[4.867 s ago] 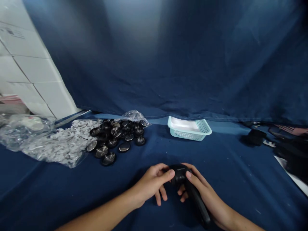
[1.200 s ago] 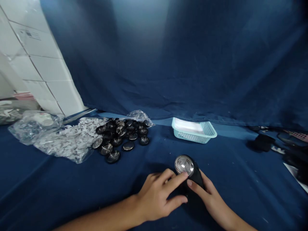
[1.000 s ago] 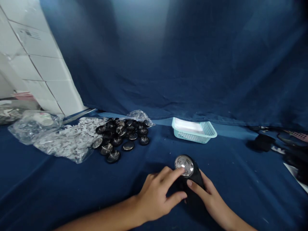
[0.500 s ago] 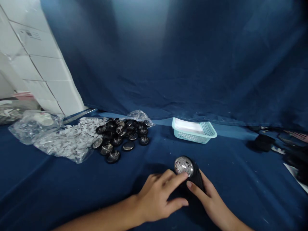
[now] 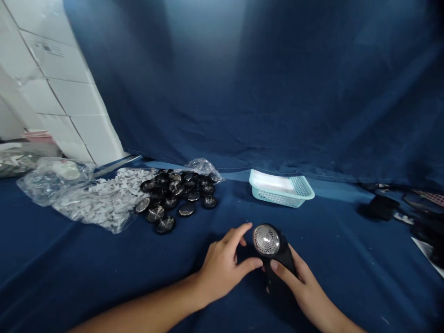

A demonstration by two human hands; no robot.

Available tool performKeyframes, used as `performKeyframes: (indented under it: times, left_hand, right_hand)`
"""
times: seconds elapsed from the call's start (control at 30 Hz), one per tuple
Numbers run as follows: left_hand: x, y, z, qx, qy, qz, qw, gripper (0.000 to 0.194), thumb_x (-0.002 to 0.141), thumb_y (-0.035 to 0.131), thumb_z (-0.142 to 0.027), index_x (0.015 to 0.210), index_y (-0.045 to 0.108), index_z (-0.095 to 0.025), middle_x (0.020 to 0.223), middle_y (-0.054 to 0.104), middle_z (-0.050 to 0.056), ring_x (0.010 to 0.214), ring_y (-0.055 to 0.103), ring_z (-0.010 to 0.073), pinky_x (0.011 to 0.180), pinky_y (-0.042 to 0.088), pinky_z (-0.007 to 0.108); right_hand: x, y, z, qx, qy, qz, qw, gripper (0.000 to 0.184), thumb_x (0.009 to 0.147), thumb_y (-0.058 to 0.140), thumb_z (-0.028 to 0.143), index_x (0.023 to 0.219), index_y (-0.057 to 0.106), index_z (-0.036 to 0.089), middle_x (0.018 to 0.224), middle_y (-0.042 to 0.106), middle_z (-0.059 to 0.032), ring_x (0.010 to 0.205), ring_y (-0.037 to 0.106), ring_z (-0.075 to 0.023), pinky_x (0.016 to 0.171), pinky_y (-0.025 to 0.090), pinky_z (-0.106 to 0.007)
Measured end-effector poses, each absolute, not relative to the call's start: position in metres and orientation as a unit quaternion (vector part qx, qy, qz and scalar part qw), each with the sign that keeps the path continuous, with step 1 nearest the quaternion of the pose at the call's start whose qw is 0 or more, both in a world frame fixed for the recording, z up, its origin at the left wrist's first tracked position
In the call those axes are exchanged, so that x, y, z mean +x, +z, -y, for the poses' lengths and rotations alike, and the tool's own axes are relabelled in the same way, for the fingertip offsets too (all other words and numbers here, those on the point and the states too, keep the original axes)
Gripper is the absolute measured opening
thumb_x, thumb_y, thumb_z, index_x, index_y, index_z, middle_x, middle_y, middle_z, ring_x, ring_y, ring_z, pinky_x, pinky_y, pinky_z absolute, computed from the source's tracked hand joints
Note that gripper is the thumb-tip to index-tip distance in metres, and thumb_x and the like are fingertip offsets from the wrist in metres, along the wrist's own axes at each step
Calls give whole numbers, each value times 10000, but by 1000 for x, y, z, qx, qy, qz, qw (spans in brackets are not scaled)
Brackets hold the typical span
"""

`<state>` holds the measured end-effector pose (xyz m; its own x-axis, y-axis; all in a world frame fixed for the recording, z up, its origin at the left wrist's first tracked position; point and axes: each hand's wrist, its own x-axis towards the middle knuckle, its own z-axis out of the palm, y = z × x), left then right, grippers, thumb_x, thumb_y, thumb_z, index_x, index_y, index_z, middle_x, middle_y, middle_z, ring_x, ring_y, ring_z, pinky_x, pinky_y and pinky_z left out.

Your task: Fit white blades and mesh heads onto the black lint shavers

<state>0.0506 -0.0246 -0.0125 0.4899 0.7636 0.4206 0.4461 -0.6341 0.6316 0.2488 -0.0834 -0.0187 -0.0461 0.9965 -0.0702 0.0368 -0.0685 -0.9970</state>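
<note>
A black fabric shaver (image 5: 285,260) with a round, perforated silver head is gripped in my right hand (image 5: 305,286), the thumb lying along its front. Its head tilts up toward me. Just left of it is my left hand (image 5: 222,266), thumb and index finger spread apart around the head's left side. The left thumb tip is close to the shaver's body; whether it touches I cannot tell. The lower part of the shaver is dark and hard to make out against the cloth.
Several black round caps with shiny faces (image 5: 173,189) lie heaped at the left. Beside them, small grey-white parts (image 5: 107,199) spill from a clear plastic bag. A pale turquoise basket (image 5: 277,196) holding something white stands at the back. Dark items (image 5: 379,206) lie far right.
My left index finger has come off the shaver's silver head and moved up and left, opening away from the thumb. My right hand keeps its hold on the shaver.
</note>
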Motion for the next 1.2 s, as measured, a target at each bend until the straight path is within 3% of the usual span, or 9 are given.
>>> performKeyframes:
  times: [0.1,0.27,0.43,0.57,0.73,0.97,1.1,1.2]
  left_hand:
    - [50,-15,20,827,360,-366,232,704,808,639,-544,1384,370,-243,1003,626,27,537,546,76,564,531,252]
    - [50,-16,23,825,360,-374,224,767,796,627,-588,1399,315,-231,1042,617,43,542,561,82,575,543,273]
    - [49,-13,29,871,346,-328,117,781,836,516,-651,1435,268,-216,1039,624,71,666,639,149,647,579,338]
    - [51,-12,37,911,355,-210,27,652,884,462,-620,1387,344,-222,1002,643,64,803,678,187,689,587,333]
    - [54,-10,46,930,333,-155,-5,578,905,447,-598,1331,402,-210,987,669,47,738,684,160,715,593,344]
    - [53,-12,44,923,353,-152,3,528,924,465,-527,1328,397,-193,949,671,39,768,683,167,704,582,326]
    - [53,-13,41,902,375,-207,46,451,931,468,-460,1286,419,-186,917,660,40,743,674,177,669,575,336]
    - [52,-14,39,885,382,-249,91,410,903,524,-404,1244,433,-197,887,642,30,735,661,172,626,560,308]
  right_hand:
    - [248,-18,83,-506,511,507,475,482,882,595,446,1326,489,292,1268,604,-38,1092,593,-262,893,522,-371]
    - [247,-14,82,-510,522,500,467,481,883,587,461,1315,500,267,1223,639,-52,1126,581,-280,952,489,-422]
    - [249,-15,83,-506,488,530,475,399,889,591,439,1253,550,281,1286,610,-20,1229,512,-247,1067,383,-367]
    - [251,-18,83,-510,477,537,473,390,883,598,441,1235,565,277,1300,601,-13,1239,498,-244,1061,382,-342]
    - [253,-24,82,-521,472,525,480,394,867,609,464,1206,580,266,1200,657,-6,1147,561,-234,1007,426,-316]
    - [252,-22,81,-512,466,541,478,391,870,600,464,1195,590,248,1190,661,-23,1114,580,-235,989,445,-325]
    - [250,-17,81,-507,466,542,481,387,871,604,449,1198,592,244,1264,624,-43,1181,544,-254,1029,420,-358]
    - [250,-16,81,-510,484,532,473,396,878,593,452,1209,580,234,1202,649,-57,1154,564,-267,1029,424,-402]
